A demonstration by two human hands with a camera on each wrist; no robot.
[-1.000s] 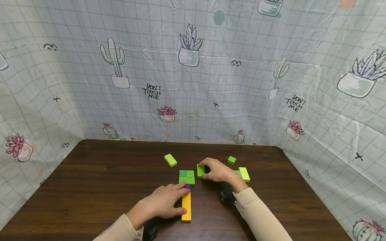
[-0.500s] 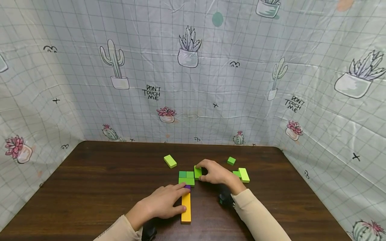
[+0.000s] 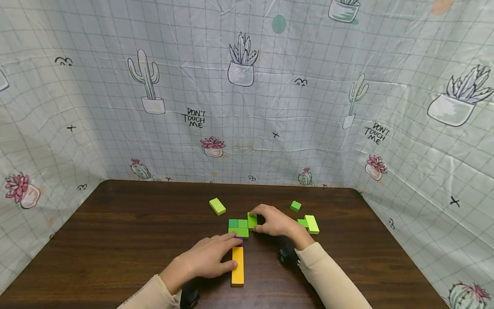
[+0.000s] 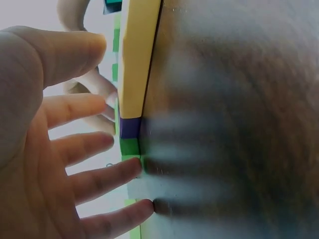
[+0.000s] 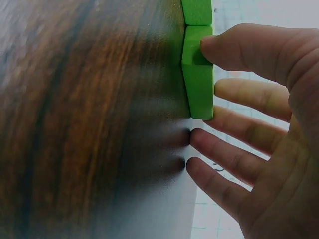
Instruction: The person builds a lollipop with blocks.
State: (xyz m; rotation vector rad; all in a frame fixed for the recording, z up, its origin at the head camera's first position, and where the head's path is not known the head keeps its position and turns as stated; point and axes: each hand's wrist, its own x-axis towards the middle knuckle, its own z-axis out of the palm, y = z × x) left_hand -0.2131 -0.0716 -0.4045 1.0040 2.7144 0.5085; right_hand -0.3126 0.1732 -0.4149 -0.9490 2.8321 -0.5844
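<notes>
My right hand (image 3: 275, 221) pinches a green rectangular block (image 3: 252, 219) between thumb and fingers. That block lies on the table at the right side of a small cluster of green blocks (image 3: 239, 232). In the right wrist view, the thumb presses one end of the green block (image 5: 201, 89), which meets another green block (image 5: 197, 11). My left hand (image 3: 208, 257) has its fingers spread. Its fingertips reach over a purple block (image 3: 241, 243), and its thumb lies at the side of a long yellow block (image 3: 237, 277). Purple and yellow stand end to end below the green cluster.
A loose lime block (image 3: 218, 206) lies behind the cluster. Farther right are a small green block (image 3: 295, 206) and a lime block (image 3: 311, 224) beside another green block (image 3: 302, 222). A patterned cloth (image 3: 247, 107) hangs around the dark wooden table (image 3: 146, 219).
My right hand has slid the green block leftward, from a small gap away to right beside the green cluster. The left hand stays nearly in place over the purple and yellow blocks.
</notes>
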